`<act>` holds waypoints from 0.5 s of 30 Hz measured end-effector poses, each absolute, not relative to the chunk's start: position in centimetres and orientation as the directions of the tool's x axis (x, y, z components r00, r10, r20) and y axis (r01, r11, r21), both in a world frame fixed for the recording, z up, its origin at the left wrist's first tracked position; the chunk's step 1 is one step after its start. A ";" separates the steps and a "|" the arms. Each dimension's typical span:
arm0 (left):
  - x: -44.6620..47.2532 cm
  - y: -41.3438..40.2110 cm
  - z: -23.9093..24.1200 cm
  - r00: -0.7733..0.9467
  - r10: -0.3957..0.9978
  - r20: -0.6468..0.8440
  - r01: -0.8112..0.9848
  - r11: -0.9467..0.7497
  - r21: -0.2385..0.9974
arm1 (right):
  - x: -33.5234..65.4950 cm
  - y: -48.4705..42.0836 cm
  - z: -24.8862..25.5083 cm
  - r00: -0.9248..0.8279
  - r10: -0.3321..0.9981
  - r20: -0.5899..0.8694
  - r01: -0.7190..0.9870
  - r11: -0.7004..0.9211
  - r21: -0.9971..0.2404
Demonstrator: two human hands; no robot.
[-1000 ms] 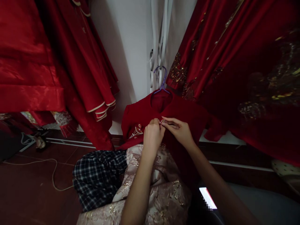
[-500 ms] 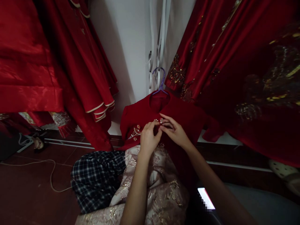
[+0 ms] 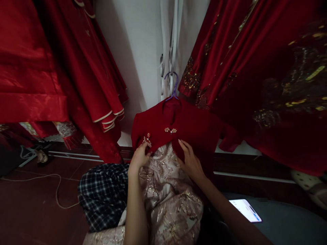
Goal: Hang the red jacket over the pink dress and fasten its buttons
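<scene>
L hand (image 3: 139, 158) is at the red jacket (image 3: 198, 124), low on the front panel nearest it, just below a beaded ornament (image 3: 147, 139); fingers bent w/ thumb close, but can't tell if cloth is pinched or only touched. R hand (image 3: 192, 165) is at the opposite panel's edge, fingers loosely extended, gap btwn fingertips & thumb, no firm hold visible. Hands are apart, one per side, prob. b/c that spreads the two fronts evenly & leaves the middle in view.

Jacket hangs upright in front of the person, neck up, on a purple hanger (image 3: 174, 93), which prob. holds the shoulders wide & the front facing them. Hanger's hook is up against white metalwork (image 3: 163, 37); can't tell exactly where it catches. A jewelled clasp (image 3: 170, 130) sits below the neckline w/ its halves together, apparently why the fronts meet there; below it they part in an upside-down V, & pink-gold brocade (image 3: 171, 217) shows thru btwn the hands.

Brocade is bunched toward the person, prob. resting on the lap; dark checked cloth (image 3: 102, 194) beside it, maybe over a knee. Lit phone (image 3: 250, 211) lies on a grey surface (image 3: 283, 217) to the R, prob. there to be seen at a glance. More red garments (image 3: 30, 64) hang either side, hems well off the floor (image 3: 28, 207), likely to stay clean
</scene>
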State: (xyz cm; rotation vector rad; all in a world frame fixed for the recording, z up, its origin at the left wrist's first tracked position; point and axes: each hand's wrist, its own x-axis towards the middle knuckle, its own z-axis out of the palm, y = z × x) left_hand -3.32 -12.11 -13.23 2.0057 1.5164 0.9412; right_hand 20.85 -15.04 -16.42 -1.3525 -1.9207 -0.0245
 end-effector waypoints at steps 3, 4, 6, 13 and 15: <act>-3.8 -12.7 -12.2 0.153 0.948 0.281 0.604 -0.314 0.733 | 20.9 -14.7 -16.3 -0.102 0.802 0.588 0.750 0.451 -0.484; -3.6 -13.0 -11.7 0.148 0.938 0.312 0.570 -0.339 0.748 | 20.9 -14.5 -16.1 -0.083 0.807 0.585 0.723 0.453 -0.521; -2.7 -13.5 -10.7 0.146 0.907 0.394 0.481 -0.413 0.773 | 20.8 -14.1 -15.7 -0.035 0.813 0.581 0.662 0.454 -0.596; 1.9 -14.0 -11.8 0.467 0.858 0.211 0.499 -0.453 0.738 | 22.1 -12.8 -15.1 0.401 0.883 0.245 0.414 0.064 -0.908; 3.2 -13.6 -13.3 0.438 0.885 0.158 0.570 -0.409 0.713 | 22.6 -12.8 -14.8 0.491 0.835 0.247 0.333 0.082 -0.939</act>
